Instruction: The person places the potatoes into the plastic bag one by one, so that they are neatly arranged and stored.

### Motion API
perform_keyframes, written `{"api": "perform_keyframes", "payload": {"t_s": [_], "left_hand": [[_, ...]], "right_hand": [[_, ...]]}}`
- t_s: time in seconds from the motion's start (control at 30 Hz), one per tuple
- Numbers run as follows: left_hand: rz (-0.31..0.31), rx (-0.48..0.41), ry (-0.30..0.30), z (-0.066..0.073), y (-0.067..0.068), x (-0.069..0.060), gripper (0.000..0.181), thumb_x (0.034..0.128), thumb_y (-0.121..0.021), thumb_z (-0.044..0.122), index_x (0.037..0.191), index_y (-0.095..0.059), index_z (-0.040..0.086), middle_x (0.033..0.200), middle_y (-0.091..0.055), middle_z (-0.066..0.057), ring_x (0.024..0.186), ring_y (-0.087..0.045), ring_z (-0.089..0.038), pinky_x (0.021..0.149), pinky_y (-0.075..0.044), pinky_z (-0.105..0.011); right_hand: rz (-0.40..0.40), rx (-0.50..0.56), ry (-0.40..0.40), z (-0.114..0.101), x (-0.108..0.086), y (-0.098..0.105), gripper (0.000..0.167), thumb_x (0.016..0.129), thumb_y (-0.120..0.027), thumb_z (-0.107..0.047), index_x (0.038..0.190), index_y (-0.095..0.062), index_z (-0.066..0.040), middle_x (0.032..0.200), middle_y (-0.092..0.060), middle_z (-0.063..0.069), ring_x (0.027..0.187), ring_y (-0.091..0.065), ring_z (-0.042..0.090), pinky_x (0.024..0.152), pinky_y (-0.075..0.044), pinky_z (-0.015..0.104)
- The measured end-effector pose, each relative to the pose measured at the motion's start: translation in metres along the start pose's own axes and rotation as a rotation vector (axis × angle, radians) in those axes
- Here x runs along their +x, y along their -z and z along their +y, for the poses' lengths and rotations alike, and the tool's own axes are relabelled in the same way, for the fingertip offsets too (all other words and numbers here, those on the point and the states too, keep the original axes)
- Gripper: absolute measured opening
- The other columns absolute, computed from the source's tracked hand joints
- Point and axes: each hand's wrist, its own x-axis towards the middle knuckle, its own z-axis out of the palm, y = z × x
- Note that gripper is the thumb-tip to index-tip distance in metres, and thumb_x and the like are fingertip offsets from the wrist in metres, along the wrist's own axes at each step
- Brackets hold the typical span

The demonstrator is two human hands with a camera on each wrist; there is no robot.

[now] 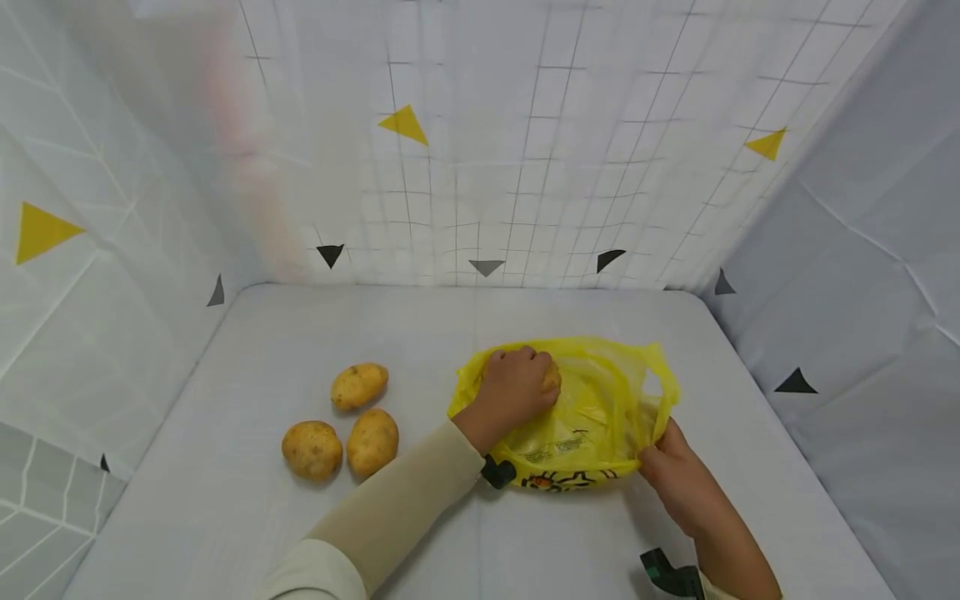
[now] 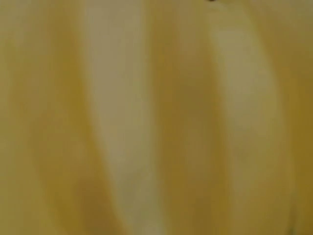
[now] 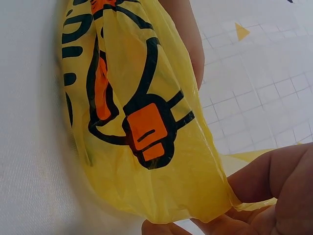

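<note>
Tan oval potato [image 1: 552, 378] at the mouth of a yellow plastic bag [image 1: 600, 417]
The left hand [image 1: 512, 390] curls its fingers round it; the right hand [image 1: 681, 477] pinches the bag's edge.

The bag [image 1: 588, 408] is yellow, printed in black and orange.

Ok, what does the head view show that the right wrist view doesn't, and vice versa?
Only head: three loose potatoes, and a fourth potato gripped in the left hand at the yellow bag.
Only right wrist: the large black-outlined orange block printed on its side.
Both: the bag, right hand pinching its edge, white table.
</note>
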Motion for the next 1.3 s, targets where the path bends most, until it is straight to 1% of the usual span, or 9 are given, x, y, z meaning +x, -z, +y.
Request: {"api": "perform_keyframes", "payload": {"t_s": [0.13, 0.37, 0.47, 0.57, 0.73, 0.83, 0.97, 1.17, 1.3], "left_hand": [[-0.006, 0.028, 0.000, -0.003, 0.000, 0.002, 0.034, 0.1030, -0.053, 0.053, 0.116, -0.064, 0.023, 0.099, -0.064, 0.004, 0.087, -0.063, -0.018, 0.085, -0.050, -0.041], [-0.020, 0.000, 0.014, -0.006, 0.004, 0.004, 0.040, 0.1015, -0.056, 0.056, 0.121, -0.065, 0.022, 0.108, -0.067, 0.003, 0.097, -0.065, -0.020, 0.092, -0.051, -0.044], [-0.030, -0.035, 0.006, -0.007, 0.007, 0.004, 0.047, 0.1005, -0.058, 0.056, 0.131, -0.065, 0.021, 0.119, -0.069, 0.002, 0.106, -0.067, -0.020, 0.097, -0.053, -0.044], [-0.039, -0.095, -0.003, -0.008, 0.013, 0.004, 0.054, 0.1000, -0.059, 0.056, 0.140, -0.062, 0.021, 0.132, -0.067, 0.000, 0.115, -0.066, -0.020, 0.101, -0.053, -0.045], [-0.042, -0.180, 0.003, -0.011, 0.019, 0.000, 0.063, 0.1003, -0.057, 0.062, 0.147, -0.057, 0.020, 0.141, -0.063, -0.002, 0.122, -0.062, -0.021, 0.104, -0.052, -0.047], [-0.038, -0.248, 0.015, -0.013, 0.026, -0.004, 0.069, 0.0995, -0.057, 0.066, 0.150, -0.054, 0.019, 0.145, -0.060, -0.003, 0.128, -0.060, -0.024, 0.107, -0.050, -0.048], [-0.029, -0.335, 0.035, -0.019, 0.039, -0.011, 0.071, 0.0992, -0.059, 0.064, 0.153, -0.052, 0.018, 0.151, -0.055, -0.005, 0.136, -0.055, -0.028, 0.112, -0.047, -0.051], [-0.048, -0.372, 0.087, -0.031, 0.052, -0.021, 0.077, 0.0994, -0.056, 0.067, 0.160, -0.042, 0.022, 0.165, -0.038, -0.008, 0.148, -0.043, -0.034, 0.118, -0.039, -0.056], [-0.054, -0.418, 0.123, -0.040, 0.057, -0.028, 0.081, 0.0981, -0.056, 0.069, 0.163, -0.036, 0.025, 0.171, -0.027, -0.009, 0.153, -0.035, -0.037, 0.121, -0.035, -0.060]], "right_hand": [[0.004, -0.003, -0.007, -0.003, 0.003, -0.001, 0.070, 0.110, -0.041, -0.008, 0.167, -0.001, -0.019, 0.174, -0.006, 0.009, 0.159, -0.012, 0.031, 0.121, -0.019, 0.069], [0.009, 0.007, -0.030, -0.005, 0.005, -0.002, 0.074, 0.107, -0.038, -0.002, 0.167, 0.002, -0.017, 0.174, -0.003, 0.009, 0.159, -0.011, 0.031, 0.122, -0.019, 0.067], [0.013, -0.004, -0.034, -0.004, 0.004, -0.001, 0.072, 0.106, -0.038, -0.003, 0.166, -0.001, -0.017, 0.173, -0.008, 0.009, 0.158, -0.017, 0.030, 0.123, -0.024, 0.063], [0.016, -0.020, -0.028, -0.003, 0.002, 0.000, 0.070, 0.108, -0.040, -0.005, 0.165, -0.003, -0.017, 0.172, -0.012, 0.008, 0.156, -0.021, 0.030, 0.122, -0.028, 0.059], [0.014, -0.032, -0.032, -0.001, 0.002, 0.001, 0.071, 0.109, -0.042, -0.009, 0.167, -0.001, -0.020, 0.173, -0.011, 0.007, 0.157, -0.021, 0.029, 0.120, -0.032, 0.053], [0.013, -0.042, -0.037, -0.001, 0.001, 0.000, 0.072, 0.110, -0.043, -0.010, 0.167, 0.000, -0.020, 0.173, -0.010, 0.008, 0.157, -0.020, 0.030, 0.121, -0.032, 0.057], [0.010, -0.042, -0.027, -0.002, 0.001, 0.000, 0.072, 0.109, -0.042, -0.007, 0.167, -0.001, -0.020, 0.173, -0.010, 0.009, 0.157, -0.021, 0.032, 0.120, -0.029, 0.062], [0.004, -0.034, -0.041, -0.002, 0.003, 0.000, 0.074, 0.109, -0.041, -0.007, 0.167, 0.001, -0.021, 0.174, -0.008, 0.009, 0.157, -0.019, 0.031, 0.121, -0.031, 0.059], [0.010, -0.030, -0.063, -0.001, 0.003, 0.000, 0.076, 0.107, -0.040, -0.003, 0.167, 0.003, -0.019, 0.174, -0.006, 0.010, 0.158, -0.016, 0.032, 0.121, -0.028, 0.062]]}}
